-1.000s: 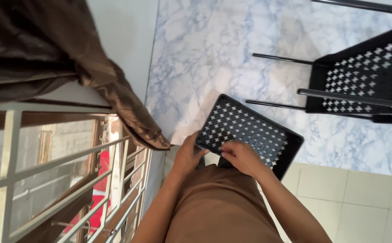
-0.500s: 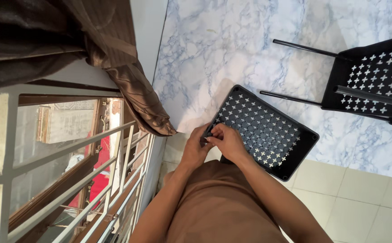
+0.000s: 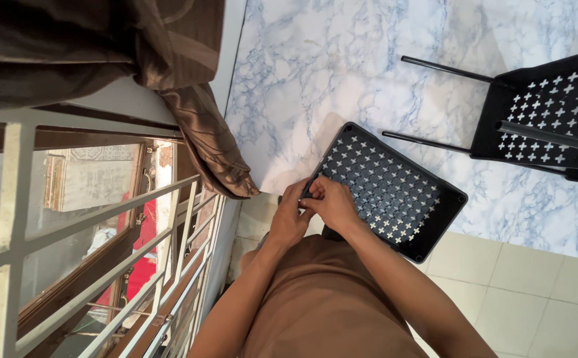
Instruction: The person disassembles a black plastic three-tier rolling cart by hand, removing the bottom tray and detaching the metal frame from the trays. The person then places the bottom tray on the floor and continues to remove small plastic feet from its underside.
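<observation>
Marble floor (image 3: 342,59), curtain (image 3: 203,139) left. Both hands pinch tray (image 3: 395,192) corner: left hand (image 3: 290,219) beneath, right hand (image 3: 332,202) on top. Step: working corner fitting; next needs firm press there.

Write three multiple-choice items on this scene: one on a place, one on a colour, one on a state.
1. Where do both hands meet on the black perforated tray?
A. at its far right corner
B. at its near left corner
C. in its middle

2. What colour is the curtain?
A. brown
B. white
C. green

3. How does the tray stand?
A. flat on the floor
B. held against the person's lap, tilted
C. hanging from the window bars

Answers:
1 B: the left hand and right hand grip the corner nearest the body.
2 A: the bunched cloth beside the window bars is brown.
3 B: its near edge sits at the lap, above the marbled floor.
</observation>
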